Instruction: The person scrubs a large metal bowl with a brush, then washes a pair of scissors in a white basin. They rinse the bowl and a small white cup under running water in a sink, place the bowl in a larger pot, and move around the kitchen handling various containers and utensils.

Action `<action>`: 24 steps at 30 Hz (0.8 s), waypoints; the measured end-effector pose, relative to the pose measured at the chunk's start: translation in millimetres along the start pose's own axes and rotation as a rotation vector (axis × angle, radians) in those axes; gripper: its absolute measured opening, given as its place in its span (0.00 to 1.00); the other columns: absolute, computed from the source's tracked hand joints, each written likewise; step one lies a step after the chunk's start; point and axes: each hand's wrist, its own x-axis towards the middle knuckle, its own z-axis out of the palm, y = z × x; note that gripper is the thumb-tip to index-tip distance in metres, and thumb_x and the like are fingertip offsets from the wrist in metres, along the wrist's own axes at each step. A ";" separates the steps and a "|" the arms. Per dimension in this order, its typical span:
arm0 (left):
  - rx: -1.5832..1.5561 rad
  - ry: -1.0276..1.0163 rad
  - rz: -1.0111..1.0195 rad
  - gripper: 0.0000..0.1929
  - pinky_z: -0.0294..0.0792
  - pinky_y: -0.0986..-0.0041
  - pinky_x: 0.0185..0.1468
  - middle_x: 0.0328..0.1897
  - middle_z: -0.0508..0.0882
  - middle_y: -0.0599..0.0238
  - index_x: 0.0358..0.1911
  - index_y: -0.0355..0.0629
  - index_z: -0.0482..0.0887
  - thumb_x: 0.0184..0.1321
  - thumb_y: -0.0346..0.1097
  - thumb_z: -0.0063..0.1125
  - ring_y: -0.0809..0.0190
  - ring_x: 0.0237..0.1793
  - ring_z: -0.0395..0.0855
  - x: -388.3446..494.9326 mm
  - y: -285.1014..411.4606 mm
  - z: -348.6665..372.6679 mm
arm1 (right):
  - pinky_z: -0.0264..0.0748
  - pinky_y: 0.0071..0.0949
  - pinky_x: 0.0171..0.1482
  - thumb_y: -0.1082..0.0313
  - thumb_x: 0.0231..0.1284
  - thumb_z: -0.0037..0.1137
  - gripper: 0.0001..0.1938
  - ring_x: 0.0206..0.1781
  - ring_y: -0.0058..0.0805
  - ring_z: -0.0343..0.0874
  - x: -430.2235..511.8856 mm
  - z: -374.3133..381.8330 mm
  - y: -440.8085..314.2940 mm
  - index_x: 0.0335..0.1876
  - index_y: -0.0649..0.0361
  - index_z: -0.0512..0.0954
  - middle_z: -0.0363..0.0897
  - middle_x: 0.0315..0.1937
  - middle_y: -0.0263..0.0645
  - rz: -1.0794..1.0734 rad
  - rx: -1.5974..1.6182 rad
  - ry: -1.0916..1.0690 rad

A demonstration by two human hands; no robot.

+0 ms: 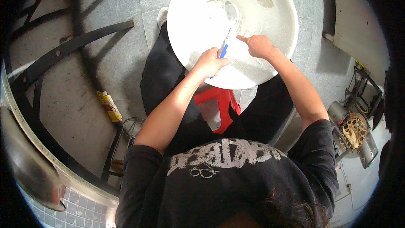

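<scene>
A large white round tub stands between the person's knees, its inside brightly lit and partly washed out by glare. My left hand is closed around the blue handle of a long, thin metal tool, perhaps a knife, which points into the tub. To the right of the tool, my right hand is over the tub with its index finger extended and no object visible in it. A red plastic stool shows below the tub's near rim.
Black metal frame legs stand at the left. A yellow packet lies near them. At the far left is a rounded metal vessel. A woven basket and metal containers are at the right, below a pale panel.
</scene>
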 end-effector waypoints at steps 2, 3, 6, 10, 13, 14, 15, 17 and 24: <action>0.114 0.007 -0.008 0.09 0.63 0.77 0.19 0.19 0.72 0.67 0.31 0.36 0.72 0.51 0.34 0.52 0.70 0.17 0.70 -0.7 3.1 0.8 | 0.78 0.33 0.32 0.74 0.51 0.44 0.33 0.32 0.33 0.82 11.5 -1.9 -0.4 0.67 0.38 0.62 0.80 0.28 0.41 -0.030 -0.034 0.035; 0.192 0.016 0.020 0.09 0.64 0.76 0.19 0.20 0.73 0.65 0.31 0.36 0.72 0.52 0.35 0.52 0.69 0.17 0.71 0.1 2.1 1.2 | 0.78 0.33 0.33 0.74 0.51 0.44 0.33 0.32 0.33 0.82 15.8 -8.6 -0.7 0.66 0.37 0.63 0.80 0.28 0.41 -0.048 -0.052 0.045; 0.444 0.065 0.135 0.10 0.66 0.74 0.19 0.20 0.74 0.62 0.29 0.35 0.73 0.52 0.36 0.52 0.66 0.18 0.74 7.3 -9.6 2.7 | 0.78 0.33 0.33 0.75 0.51 0.43 0.33 0.33 0.33 0.82 14.2 -27.0 1.2 0.65 0.34 0.64 0.81 0.29 0.40 0.005 0.004 0.126; 0.422 0.058 0.045 0.09 0.67 0.73 0.18 0.22 0.76 0.60 0.29 0.35 0.72 0.52 0.35 0.52 0.65 0.17 0.75 7.6 -8.2 3.2 | 0.78 0.33 0.31 0.74 0.52 0.41 0.34 0.30 0.32 0.81 -2.8 -54.7 9.3 0.67 0.31 0.61 0.80 0.28 0.40 0.042 0.067 0.240; -0.010 0.017 -0.070 0.09 0.66 0.74 0.17 0.23 0.76 0.61 0.33 0.36 0.70 0.51 0.32 0.53 0.66 0.15 0.74 4.2 -5.9 4.3 | 0.77 0.33 0.28 0.74 0.53 0.42 0.35 0.27 0.32 0.80 -10.8 -50.3 9.1 0.68 0.30 0.58 0.80 0.28 0.41 0.042 0.021 0.320; -0.174 0.015 -0.077 0.09 0.66 0.75 0.17 0.24 0.75 0.61 0.34 0.36 0.70 0.51 0.30 0.53 0.67 0.15 0.74 4.0 -6.7 4.8 | 0.77 0.32 0.27 0.73 0.54 0.43 0.35 0.25 0.32 0.80 -12.4 -45.7 8.7 0.69 0.30 0.57 0.80 0.27 0.41 0.039 0.006 0.351; -0.186 0.012 -0.068 0.11 0.65 0.76 0.16 0.23 0.75 0.61 0.36 0.35 0.69 0.50 0.29 0.53 0.67 0.15 0.74 2.2 -3.0 4.6 | 0.77 0.32 0.27 0.74 0.53 0.43 0.36 0.25 0.32 0.80 -12.1 -37.3 9.1 0.69 0.29 0.55 0.79 0.26 0.40 0.030 0.006 0.400; -0.212 0.007 -0.053 0.14 0.63 0.77 0.13 0.21 0.74 0.61 0.38 0.34 0.66 0.49 0.26 0.53 0.68 0.14 0.74 -3.1 7.8 2.9 | 0.77 0.32 0.26 0.74 0.52 0.45 0.38 0.23 0.31 0.79 -9.7 -18.1 8.6 0.70 0.27 0.52 0.78 0.24 0.40 0.009 0.010 0.496; -0.358 0.014 -0.065 0.09 0.58 0.78 0.13 0.21 0.73 0.63 0.38 0.37 0.66 0.55 0.30 0.49 0.71 0.11 0.66 -3.2 10.4 0.4 | 0.76 0.34 0.26 0.73 0.52 0.45 0.38 0.25 0.33 0.80 6.7 8.7 -4.2 0.71 0.32 0.51 0.79 0.25 0.40 0.019 0.100 0.404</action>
